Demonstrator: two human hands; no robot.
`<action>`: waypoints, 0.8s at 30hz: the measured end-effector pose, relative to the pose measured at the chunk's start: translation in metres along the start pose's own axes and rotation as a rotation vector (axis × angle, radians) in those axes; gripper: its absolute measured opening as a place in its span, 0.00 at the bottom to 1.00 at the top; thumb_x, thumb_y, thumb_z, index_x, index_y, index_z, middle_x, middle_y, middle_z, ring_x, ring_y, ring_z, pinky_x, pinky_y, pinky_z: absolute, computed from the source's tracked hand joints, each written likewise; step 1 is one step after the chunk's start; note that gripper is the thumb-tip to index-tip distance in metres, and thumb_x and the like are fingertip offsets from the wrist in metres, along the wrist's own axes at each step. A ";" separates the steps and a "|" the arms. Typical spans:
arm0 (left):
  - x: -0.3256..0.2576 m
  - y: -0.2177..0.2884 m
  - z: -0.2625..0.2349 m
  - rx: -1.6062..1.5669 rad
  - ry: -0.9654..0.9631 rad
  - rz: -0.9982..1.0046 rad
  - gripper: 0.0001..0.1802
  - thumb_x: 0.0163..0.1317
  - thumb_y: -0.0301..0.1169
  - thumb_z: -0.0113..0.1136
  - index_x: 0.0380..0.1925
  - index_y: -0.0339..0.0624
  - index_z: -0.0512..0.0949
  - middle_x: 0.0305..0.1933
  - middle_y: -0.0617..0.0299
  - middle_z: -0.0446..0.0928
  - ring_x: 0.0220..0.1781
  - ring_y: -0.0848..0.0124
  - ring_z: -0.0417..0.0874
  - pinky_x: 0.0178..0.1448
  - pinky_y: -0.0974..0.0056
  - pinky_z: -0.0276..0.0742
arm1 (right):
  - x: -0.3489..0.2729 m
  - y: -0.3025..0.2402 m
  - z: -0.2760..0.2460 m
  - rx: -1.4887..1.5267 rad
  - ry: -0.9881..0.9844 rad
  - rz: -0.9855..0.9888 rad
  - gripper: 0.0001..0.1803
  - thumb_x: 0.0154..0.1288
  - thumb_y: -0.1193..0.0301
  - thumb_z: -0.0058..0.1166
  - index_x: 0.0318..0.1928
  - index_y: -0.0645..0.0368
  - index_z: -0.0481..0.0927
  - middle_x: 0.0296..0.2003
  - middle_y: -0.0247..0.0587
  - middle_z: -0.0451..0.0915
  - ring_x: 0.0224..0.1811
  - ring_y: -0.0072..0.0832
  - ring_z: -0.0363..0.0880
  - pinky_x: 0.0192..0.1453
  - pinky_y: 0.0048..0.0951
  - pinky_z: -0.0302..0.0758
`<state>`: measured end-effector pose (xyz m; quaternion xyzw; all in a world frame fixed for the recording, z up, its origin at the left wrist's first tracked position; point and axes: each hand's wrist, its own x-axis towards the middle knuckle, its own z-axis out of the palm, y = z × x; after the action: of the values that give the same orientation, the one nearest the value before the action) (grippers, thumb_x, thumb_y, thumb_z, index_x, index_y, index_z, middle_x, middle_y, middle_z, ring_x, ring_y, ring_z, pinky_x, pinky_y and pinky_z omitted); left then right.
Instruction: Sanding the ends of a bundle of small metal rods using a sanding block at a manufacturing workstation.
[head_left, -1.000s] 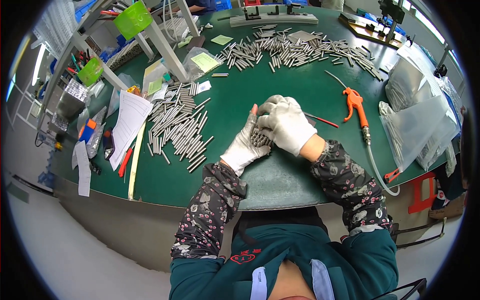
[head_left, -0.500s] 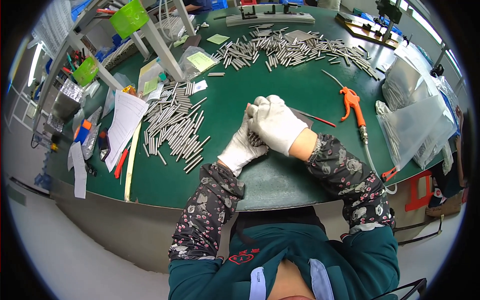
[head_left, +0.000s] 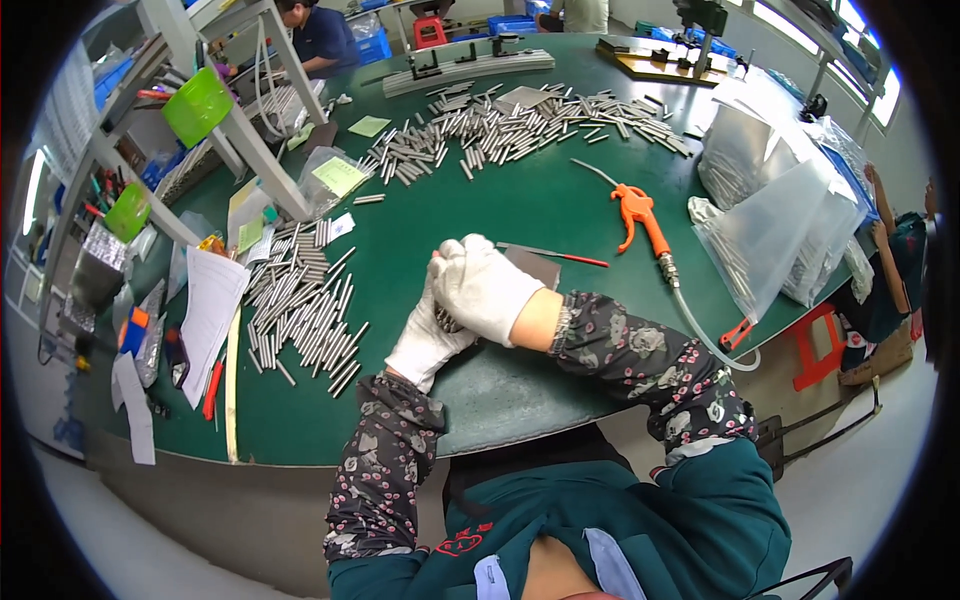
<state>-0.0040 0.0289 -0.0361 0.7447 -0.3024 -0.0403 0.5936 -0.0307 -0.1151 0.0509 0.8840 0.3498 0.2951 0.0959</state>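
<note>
My left hand, in a white glove, is wrapped around a bundle of short metal pins over the near part of the table. Only a few dark grey ends of the bundle show between the hands. Over the top lies my right hand, also gloved, with its fingers curled down and closed against the bundle. To the left of the hands, many loose metal pins lie in a pile. A larger pile of the same pins spreads across the far side.
An orange air blow gun with a hose lies to the right. Beside my right hand are a red-handled tool and a dark flat plate. Clear plastic bags stand at the right edge. Papers and a shelf frame fill the left.
The view has shifted, so the table and hands appear lower and further left. Both hands keep their hold together on the bundle; a co-worker at the far left has come more into view.
</note>
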 end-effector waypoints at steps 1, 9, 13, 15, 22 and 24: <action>0.002 0.006 0.002 -0.021 -0.017 -0.031 0.56 0.35 0.28 0.70 0.64 0.42 0.45 0.65 0.55 0.53 0.66 0.64 0.55 0.66 0.66 0.52 | -0.001 0.002 -0.005 -0.013 -0.008 0.033 0.11 0.49 0.73 0.44 0.30 0.69 0.71 0.25 0.41 0.69 0.31 0.33 0.67 0.31 0.31 0.63; 0.000 0.031 0.000 -0.422 -0.116 -0.288 0.28 0.42 0.13 0.59 0.48 0.38 0.66 0.40 0.66 0.72 0.42 0.78 0.73 0.48 0.73 0.71 | -0.007 0.028 -0.018 0.409 -0.001 0.263 0.07 0.45 0.72 0.53 0.28 0.57 0.74 0.30 0.40 0.74 0.38 0.38 0.72 0.41 0.35 0.68; -0.002 0.036 0.001 -0.469 -0.123 -0.302 0.21 0.43 0.13 0.58 0.40 0.39 0.69 0.34 0.68 0.72 0.37 0.79 0.74 0.42 0.73 0.72 | -0.046 0.053 -0.008 0.229 -0.100 0.590 0.09 0.49 0.68 0.52 0.31 0.57 0.75 0.32 0.40 0.76 0.40 0.38 0.73 0.42 0.36 0.69; -0.001 0.036 0.000 -0.451 -0.140 -0.296 0.21 0.43 0.13 0.57 0.40 0.39 0.69 0.34 0.68 0.72 0.36 0.79 0.74 0.42 0.73 0.72 | -0.067 0.060 0.002 0.154 -0.258 0.717 0.10 0.51 0.66 0.51 0.32 0.58 0.75 0.32 0.42 0.76 0.40 0.38 0.73 0.43 0.37 0.70; -0.001 0.029 0.002 -0.480 -0.135 -0.282 0.21 0.43 0.13 0.57 0.39 0.40 0.69 0.33 0.68 0.72 0.36 0.79 0.74 0.42 0.74 0.72 | -0.092 0.078 0.022 0.245 -0.369 0.940 0.11 0.52 0.64 0.50 0.32 0.57 0.78 0.35 0.45 0.77 0.41 0.40 0.75 0.45 0.38 0.71; -0.002 0.030 0.001 -0.455 -0.122 -0.293 0.21 0.43 0.13 0.57 0.39 0.40 0.69 0.33 0.68 0.72 0.36 0.79 0.73 0.42 0.74 0.71 | -0.094 0.081 0.020 0.297 -0.363 1.031 0.11 0.51 0.65 0.51 0.33 0.57 0.78 0.36 0.45 0.77 0.42 0.40 0.75 0.45 0.38 0.71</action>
<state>-0.0180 0.0259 -0.0093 0.6242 -0.2099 -0.2376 0.7140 -0.0281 -0.2371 0.0221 0.9810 -0.1117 0.0946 -0.1274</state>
